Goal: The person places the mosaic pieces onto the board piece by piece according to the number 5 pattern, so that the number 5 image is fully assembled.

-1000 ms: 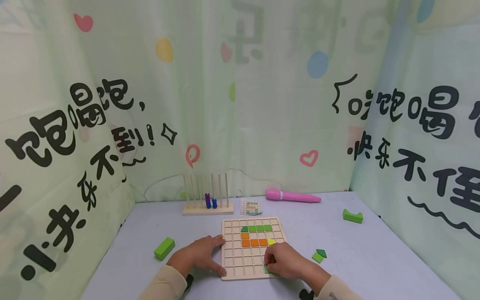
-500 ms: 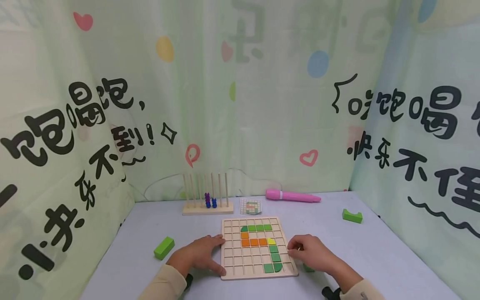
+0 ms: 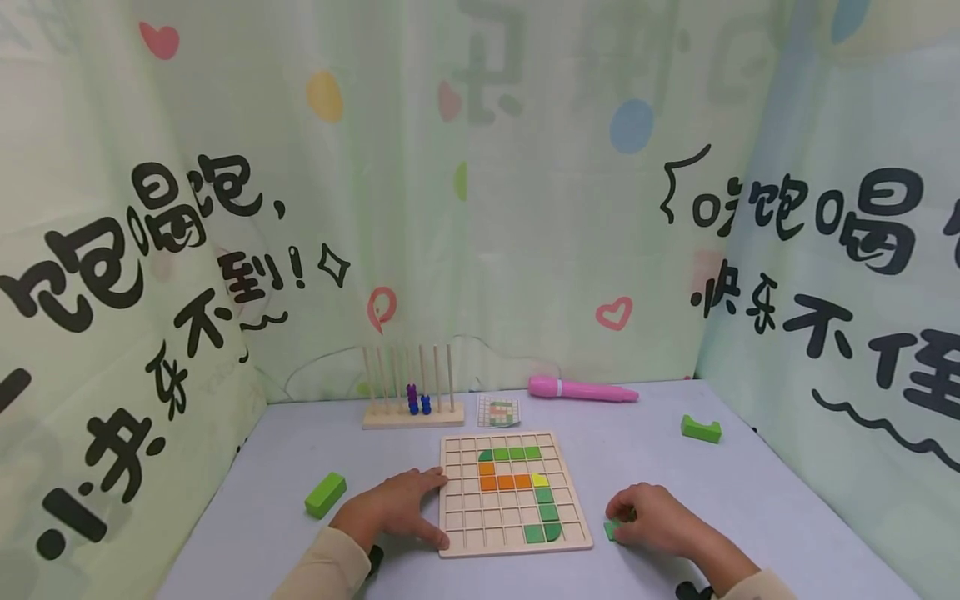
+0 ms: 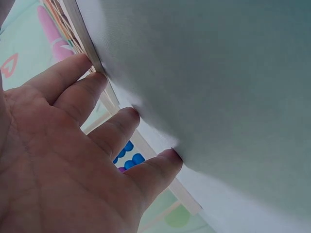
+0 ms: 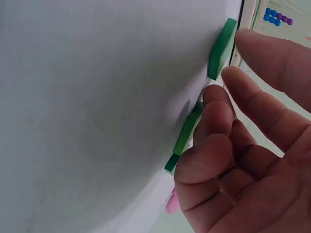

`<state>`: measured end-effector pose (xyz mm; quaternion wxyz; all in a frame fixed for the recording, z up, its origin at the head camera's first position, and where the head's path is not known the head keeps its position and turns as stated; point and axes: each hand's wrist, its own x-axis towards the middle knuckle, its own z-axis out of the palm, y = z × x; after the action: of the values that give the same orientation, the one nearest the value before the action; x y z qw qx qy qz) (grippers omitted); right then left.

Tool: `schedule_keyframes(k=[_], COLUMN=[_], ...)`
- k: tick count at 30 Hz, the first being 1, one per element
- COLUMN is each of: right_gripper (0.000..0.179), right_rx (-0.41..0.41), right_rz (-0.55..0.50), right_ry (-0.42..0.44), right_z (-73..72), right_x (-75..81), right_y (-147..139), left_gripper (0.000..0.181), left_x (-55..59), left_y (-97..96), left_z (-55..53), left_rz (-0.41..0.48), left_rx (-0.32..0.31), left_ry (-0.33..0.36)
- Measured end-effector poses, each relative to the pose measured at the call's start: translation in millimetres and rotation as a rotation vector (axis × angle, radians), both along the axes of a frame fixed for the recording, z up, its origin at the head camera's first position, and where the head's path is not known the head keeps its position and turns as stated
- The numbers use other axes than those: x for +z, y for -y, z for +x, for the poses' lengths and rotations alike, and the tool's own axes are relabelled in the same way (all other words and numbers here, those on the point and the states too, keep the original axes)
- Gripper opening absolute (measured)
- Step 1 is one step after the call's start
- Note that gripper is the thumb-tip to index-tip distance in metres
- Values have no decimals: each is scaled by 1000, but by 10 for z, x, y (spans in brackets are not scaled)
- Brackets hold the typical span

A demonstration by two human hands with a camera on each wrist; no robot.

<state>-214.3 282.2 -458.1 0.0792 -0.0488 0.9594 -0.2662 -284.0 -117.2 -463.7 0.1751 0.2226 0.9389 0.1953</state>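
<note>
A wooden grid board (image 3: 480,546) lies flat on the table, with green, orange and yellow tiles forming a bent line across its squares. Along its left edge rests my left hand (image 3: 401,504), fingers spread; in the left wrist view, fingertips (image 4: 99,77) meet the board's side. To the right of the board, my right hand (image 3: 652,521) is low over loose green tiles with bent fingers. A dark green tile (image 5: 222,48) lies by its thumb in the right wrist view, and a lighter green tile (image 5: 187,128) sits against its other fingers, partly hidden.
Behind the board stand a peg rack (image 3: 412,419) with blue and purple beads, a small pattern card (image 3: 498,411) and a pink pen-like stick (image 3: 585,389). A green block (image 3: 326,496) lies left, a notched green block (image 3: 701,429) far right. Printed curtains surround the table.
My right hand has moved off the board to the right and down to the loose tiles, uncovering the green tiles at the lower right of the grid. The left hand stays in place.
</note>
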Motion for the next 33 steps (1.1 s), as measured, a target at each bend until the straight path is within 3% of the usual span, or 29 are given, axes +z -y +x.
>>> schedule_keyframes(k=[8,16,23,33], right_gripper=[24,29,20,14], right_rx=[-33,-6,104,139], right_rz=[40,-10,-119,-319], right_ry=[-22,-23,1,42], right_z=[46,61,3,-81], right_x=[-9,-17,-17,39], right_y=[86,70,7,283], left_gripper=[96,95,94,95], left_x=[-24,1,-11,-11], left_y=[1,7,13,0], left_z=[-30,-12,-9,-11], left_rz=[-3,12,19,12], left_rx=[3,2,-1,-1], left_ry=[-4,-1,6,2])
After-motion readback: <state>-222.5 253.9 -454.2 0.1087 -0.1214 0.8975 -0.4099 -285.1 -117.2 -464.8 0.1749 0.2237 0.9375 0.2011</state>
